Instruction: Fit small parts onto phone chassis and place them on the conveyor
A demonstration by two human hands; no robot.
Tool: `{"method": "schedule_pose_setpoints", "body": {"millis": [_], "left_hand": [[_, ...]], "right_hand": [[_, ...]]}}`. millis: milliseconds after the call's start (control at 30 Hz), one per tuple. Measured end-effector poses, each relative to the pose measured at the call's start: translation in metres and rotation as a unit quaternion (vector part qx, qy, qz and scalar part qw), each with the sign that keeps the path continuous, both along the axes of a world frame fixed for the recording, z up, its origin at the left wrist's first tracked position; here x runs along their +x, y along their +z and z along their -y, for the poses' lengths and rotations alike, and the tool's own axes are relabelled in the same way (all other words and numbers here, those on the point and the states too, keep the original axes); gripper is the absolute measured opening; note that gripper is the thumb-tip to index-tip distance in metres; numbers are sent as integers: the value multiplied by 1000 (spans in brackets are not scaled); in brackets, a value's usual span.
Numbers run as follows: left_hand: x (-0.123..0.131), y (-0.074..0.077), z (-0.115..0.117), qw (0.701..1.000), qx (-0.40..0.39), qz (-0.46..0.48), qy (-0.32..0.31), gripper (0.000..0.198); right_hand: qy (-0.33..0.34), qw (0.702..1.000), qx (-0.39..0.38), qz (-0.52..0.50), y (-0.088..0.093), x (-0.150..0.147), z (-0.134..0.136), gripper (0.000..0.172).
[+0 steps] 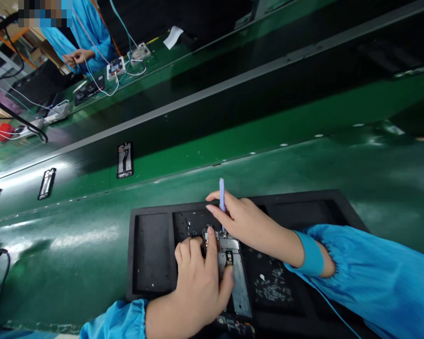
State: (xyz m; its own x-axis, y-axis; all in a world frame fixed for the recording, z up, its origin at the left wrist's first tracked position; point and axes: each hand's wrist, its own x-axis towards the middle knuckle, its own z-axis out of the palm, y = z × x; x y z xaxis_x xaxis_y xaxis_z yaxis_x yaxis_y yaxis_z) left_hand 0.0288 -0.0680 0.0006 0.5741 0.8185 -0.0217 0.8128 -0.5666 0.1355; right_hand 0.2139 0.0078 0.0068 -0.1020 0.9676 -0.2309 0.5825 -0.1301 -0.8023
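Here, the left hand point(192, 280), loosely open, presses a phone frame point(242, 292), seemingly to steady it, while the right hand point(247, 219) grips a lilac tool point(222, 192) at the frame's far end, its long axis pointing forward and slightly left, in a black tray point(153, 254) on a green surface point(88, 273).

Phone frame point(242, 287) on tray point(151, 263), tray on bench point(74, 256)

This looks like an electronics workshop: phone frames point(125, 160) along a long green work line point(176, 155), a blue-smocked worker point(98, 35) far left, a corded wristband point(311, 254) near right.
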Motion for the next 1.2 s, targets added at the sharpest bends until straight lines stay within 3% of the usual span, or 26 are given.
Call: {"method": "schedule_pose_setpoints", "body": {"millis": [300,700,1033,1200], "left_hand": [[0,-1,-1,1000,0,4,-11,67],[0,-2,1,1000,0,11,-6,66],[-1,-5,3,1000,-3,17,1,66],[0,-2,1,1000,10,3,1,68]], "right_hand": [[-15,998,44,33,-3,-1,0,14],[-37,994,87,61,-11,-4,6,16],[-40,994,84,56,-7,-1,5,17],[-56,995,76,11,6,8,-3,19]]}}
